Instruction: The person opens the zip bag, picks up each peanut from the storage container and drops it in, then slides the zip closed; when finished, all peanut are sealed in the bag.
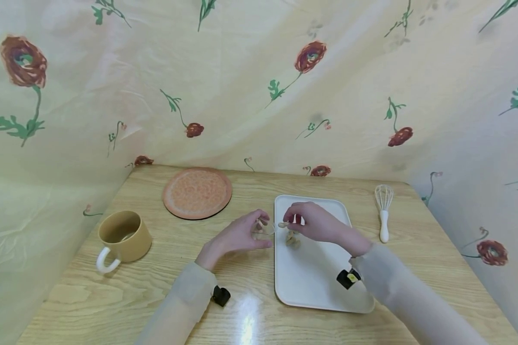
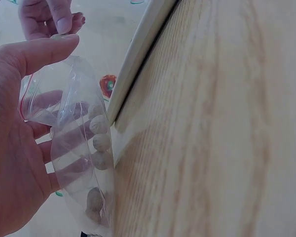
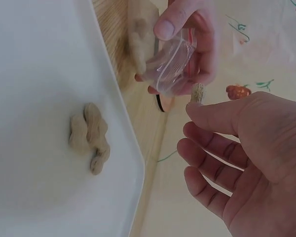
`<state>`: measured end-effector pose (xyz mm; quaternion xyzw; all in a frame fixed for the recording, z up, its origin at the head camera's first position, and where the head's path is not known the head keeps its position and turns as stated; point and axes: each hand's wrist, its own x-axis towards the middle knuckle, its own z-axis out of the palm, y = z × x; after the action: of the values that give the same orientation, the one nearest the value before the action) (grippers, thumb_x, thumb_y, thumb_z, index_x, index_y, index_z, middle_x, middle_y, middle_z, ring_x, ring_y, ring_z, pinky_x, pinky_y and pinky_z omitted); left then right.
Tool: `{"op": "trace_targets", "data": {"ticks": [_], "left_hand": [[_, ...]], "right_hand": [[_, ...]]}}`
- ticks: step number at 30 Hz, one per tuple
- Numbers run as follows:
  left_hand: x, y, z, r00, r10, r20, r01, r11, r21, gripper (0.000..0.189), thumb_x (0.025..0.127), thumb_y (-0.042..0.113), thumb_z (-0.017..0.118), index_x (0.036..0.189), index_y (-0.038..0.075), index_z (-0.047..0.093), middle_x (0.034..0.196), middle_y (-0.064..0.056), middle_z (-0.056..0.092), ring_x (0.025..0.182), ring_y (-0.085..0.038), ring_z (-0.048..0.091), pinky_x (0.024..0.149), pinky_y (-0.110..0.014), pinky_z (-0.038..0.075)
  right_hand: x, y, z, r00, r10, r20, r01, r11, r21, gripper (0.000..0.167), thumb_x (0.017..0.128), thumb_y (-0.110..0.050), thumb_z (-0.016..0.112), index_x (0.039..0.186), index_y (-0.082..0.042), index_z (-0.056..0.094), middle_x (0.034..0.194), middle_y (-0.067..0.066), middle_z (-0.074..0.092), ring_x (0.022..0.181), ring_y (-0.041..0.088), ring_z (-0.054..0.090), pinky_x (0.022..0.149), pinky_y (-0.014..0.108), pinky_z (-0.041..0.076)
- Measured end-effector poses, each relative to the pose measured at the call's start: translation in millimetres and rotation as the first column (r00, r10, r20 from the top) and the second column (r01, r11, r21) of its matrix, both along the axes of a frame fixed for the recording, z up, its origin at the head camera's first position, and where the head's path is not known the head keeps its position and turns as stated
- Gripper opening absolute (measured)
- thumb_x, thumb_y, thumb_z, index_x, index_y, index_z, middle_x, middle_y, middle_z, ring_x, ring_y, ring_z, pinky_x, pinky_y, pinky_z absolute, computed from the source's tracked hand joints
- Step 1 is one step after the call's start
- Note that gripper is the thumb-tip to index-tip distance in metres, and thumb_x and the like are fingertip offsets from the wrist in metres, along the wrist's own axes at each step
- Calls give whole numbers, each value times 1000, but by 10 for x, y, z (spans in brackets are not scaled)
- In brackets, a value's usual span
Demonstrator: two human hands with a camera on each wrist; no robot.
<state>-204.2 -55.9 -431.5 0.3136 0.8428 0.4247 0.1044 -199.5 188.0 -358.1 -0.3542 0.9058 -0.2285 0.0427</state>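
Note:
My left hand [image 1: 243,233] holds a clear zip-lock bag [image 2: 76,143] with a red line along its seal. Several peanuts [image 2: 101,143] show through its plastic in the left wrist view. Between thumb and fingertips, my right hand [image 1: 319,223] pinches one peanut [image 3: 197,93] close to the bag's mouth, over the tray's left edge. Below it, a small heap of peanuts in the shell [image 3: 91,131] lies on the white tray [image 1: 319,282]. The bag stays to the left of the tray, just above the wooden table.
A yellow mug [image 1: 127,244] with a white handle stands at the left of the wooden table [image 1: 164,268]. Behind the left hand lies a round reddish mat [image 1: 197,192]. A white-handled whisk [image 1: 384,220] lies right of the tray. Flowered cloth [image 1: 224,86] hangs behind.

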Motion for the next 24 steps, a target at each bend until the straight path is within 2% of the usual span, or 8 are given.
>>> {"op": "trace_targets", "data": {"ticks": [10,24], "left_hand": [[9,6,5,1000,-9,-22,9,1000,8,61,85,33,80,133,10,51,126,-4,60,112,-20,58,97,-37,47],[-8,1,-16,1000,-18,-17,18,1000,15,59,85,37,80,131,14,51,126,-1,59,111,-18,58,95,-35,48]], "right_hand": [[-27,-173,-27,999,46,-21,-46,999,15,10,88,-2,73,97,-8,72,84,-8,63,75,8,57,65,25,49],[10,-281,-61,999,49,23,-50,998,33,11,90,-3,72,101,-4,73,88,-6,63,76,7,56,67,24,50]]}}
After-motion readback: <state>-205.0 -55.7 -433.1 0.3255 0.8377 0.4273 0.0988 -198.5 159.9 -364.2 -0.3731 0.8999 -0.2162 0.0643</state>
